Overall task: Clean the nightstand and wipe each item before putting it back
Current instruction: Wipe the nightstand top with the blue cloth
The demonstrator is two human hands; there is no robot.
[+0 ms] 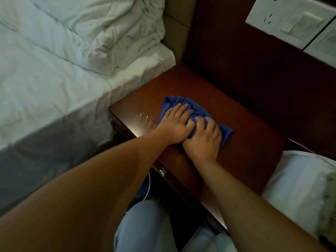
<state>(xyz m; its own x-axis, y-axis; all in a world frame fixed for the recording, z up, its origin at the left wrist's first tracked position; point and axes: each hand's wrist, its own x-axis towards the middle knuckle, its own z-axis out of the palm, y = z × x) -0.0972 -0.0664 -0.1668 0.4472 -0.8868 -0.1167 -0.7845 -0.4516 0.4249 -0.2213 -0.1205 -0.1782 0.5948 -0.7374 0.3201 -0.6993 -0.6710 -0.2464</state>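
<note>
Both hands wiping the nightstand top

Head view: the left hand (174, 124) lies flat and the right hand (203, 139) curls, 2 hands touching atop the crumpled blue microfibre cloth (181, 104) mid-top on the dark red-brown wooden nightstand (245, 142); unwiped surface extends right, nearer the right hand.

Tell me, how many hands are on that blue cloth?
2. The left hand lies flat on the blue cloth toward the bed; the right hand grips it beside the left, on the nightstand.
</note>
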